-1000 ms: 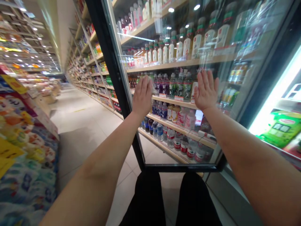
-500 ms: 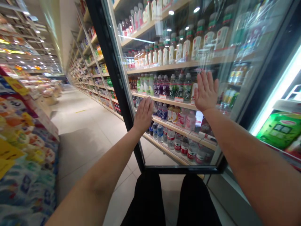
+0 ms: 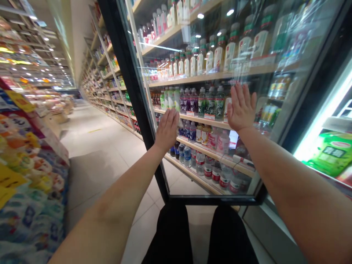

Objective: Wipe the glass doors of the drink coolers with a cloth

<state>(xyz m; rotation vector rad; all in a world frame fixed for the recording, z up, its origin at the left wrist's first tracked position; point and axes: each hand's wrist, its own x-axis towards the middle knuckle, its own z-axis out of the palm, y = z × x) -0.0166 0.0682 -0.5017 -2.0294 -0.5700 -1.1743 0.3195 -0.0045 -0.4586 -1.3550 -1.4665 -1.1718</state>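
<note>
The glass door (image 3: 206, 128) stands straight ahead of both hands, upright, its long axis running up and down and its top beyond the view. Its black frame (image 3: 214, 200) crosses just past the knees. The left hand (image 3: 167, 128) is nearer the left upright of the frame, just inside it; the right hand (image 3: 242, 106) is a little higher and nearer the right upright. The 2 arms reach forward to the pane, well apart from each other.

The door is clear, with pale streaks and bright ceiling-light reflections over its upper part. Shelves (image 3: 189, 79) and rows of bottles (image 3: 211, 104) show in the glass; whether each is behind it or mirrored, I cannot tell. To the right of the door, a lit cooler holds a green packet (image 3: 331, 152). To the left, the pale floor (image 3: 90, 146) runs away beside more shelving.

Neither hand grips the frame. The right hand is open, its fingers slightly spread and its palm toward the glass, seemingly resting on it. The left hand is also open, its fingers close together and angled up. Beside its fingertips is a small whitish patch (image 3: 180, 124), blurred; it may be a cloth under the hand, but I cannot tell.
</note>
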